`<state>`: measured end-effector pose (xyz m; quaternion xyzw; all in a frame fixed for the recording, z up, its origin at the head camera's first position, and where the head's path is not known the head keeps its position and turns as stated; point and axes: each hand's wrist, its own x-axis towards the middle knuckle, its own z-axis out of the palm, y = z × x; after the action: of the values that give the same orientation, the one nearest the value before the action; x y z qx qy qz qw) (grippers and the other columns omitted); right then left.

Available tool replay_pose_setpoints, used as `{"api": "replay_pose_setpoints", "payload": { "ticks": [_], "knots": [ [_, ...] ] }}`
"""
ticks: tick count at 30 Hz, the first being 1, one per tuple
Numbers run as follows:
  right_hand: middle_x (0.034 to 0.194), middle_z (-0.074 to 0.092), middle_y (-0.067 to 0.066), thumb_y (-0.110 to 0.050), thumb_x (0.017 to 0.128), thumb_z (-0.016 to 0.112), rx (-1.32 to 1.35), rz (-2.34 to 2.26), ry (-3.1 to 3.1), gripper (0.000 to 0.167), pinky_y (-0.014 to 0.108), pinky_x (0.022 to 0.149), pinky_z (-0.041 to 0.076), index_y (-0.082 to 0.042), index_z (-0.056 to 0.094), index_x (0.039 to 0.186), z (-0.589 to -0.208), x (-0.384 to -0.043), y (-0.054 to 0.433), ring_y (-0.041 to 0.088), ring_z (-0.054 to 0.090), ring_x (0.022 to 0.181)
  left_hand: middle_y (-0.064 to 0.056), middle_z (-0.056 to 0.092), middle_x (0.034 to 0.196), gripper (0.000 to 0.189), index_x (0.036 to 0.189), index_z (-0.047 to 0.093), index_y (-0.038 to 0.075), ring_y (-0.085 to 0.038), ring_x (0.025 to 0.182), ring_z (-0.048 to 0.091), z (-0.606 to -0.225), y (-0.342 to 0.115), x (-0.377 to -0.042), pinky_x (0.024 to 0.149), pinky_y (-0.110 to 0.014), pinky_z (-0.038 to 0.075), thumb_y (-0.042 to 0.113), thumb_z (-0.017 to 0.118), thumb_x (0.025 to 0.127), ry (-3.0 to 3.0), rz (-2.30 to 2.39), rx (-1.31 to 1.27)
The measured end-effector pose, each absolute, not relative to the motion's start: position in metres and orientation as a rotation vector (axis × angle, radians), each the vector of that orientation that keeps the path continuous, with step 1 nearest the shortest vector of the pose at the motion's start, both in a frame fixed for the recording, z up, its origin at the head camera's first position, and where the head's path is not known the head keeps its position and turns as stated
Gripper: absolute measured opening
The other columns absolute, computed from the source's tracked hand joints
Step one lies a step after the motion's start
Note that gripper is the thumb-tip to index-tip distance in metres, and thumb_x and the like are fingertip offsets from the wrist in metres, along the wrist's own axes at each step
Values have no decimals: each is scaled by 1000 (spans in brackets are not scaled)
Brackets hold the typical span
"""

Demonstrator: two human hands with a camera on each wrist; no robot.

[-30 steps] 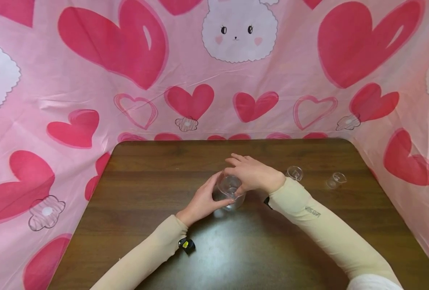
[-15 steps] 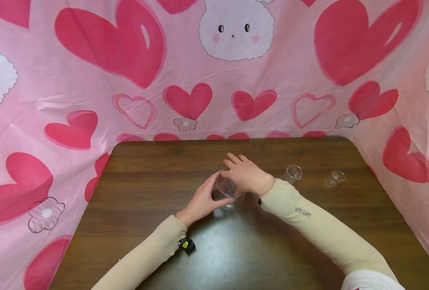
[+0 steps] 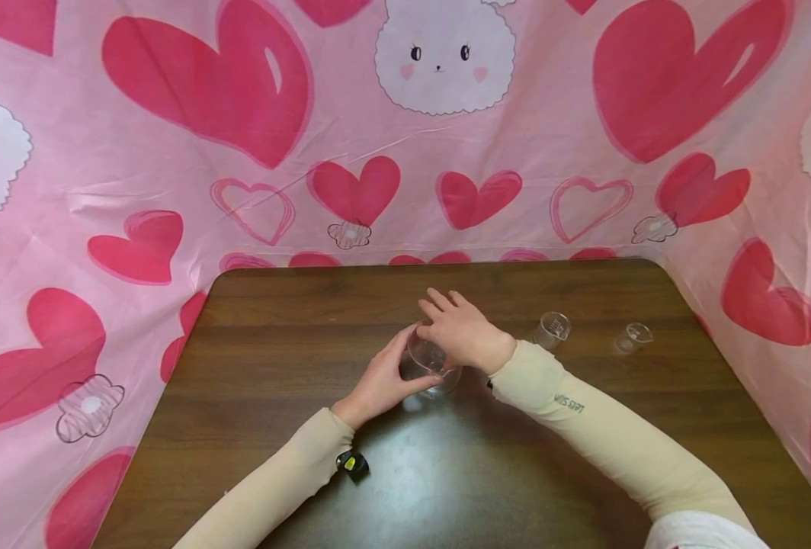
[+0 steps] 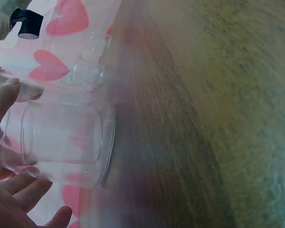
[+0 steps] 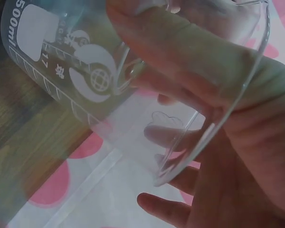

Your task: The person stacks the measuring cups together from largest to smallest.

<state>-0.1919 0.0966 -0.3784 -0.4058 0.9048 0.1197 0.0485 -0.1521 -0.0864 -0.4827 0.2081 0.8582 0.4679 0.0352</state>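
A clear glass 500 ml beaker point(image 5: 90, 85) stands on the table's middle, its white markings visible in the right wrist view. My left hand point(image 3: 381, 381) holds it from the left, thumb at the near side and fingers round the far side. A smaller clear beaker point(image 4: 64, 135) sits nested inside it. Over the mouth is my right hand point(image 3: 463, 332), with thumb and index finger reaching inside and pinching the smaller beaker near its rim. The other right fingers point(image 5: 164, 209) spread outside the large rim. Part of the glass is hidden behind this hand.
Two small clear beakers stand to the right on the dark wooden table point(image 3: 275, 427): a nearer one point(image 3: 552, 329) and a farther one point(image 3: 632, 338). A pink curtain with hearts point(image 3: 351, 122) encloses the table's back and sides.
My right hand has shifted a little to the left over the large beaker's mouth, uncovering more of the nearer small beaker. My left hand has kept its hold.
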Motion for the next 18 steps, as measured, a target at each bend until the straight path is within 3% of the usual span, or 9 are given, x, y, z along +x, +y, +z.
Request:
{"api": "replay_pose_setpoints", "payload": {
  "ticks": [18],
  "knots": [
    [152,53,17,-41,72,96,-1216,427,2750,68,58,120,33,-19,73,132,-377,-192,95,42,34,151,2,43,161,95,162,33,21,-22,141,50,-484,-86,-153,114,-50,44,40,87,86,2643,1422,622]
  ]
}}
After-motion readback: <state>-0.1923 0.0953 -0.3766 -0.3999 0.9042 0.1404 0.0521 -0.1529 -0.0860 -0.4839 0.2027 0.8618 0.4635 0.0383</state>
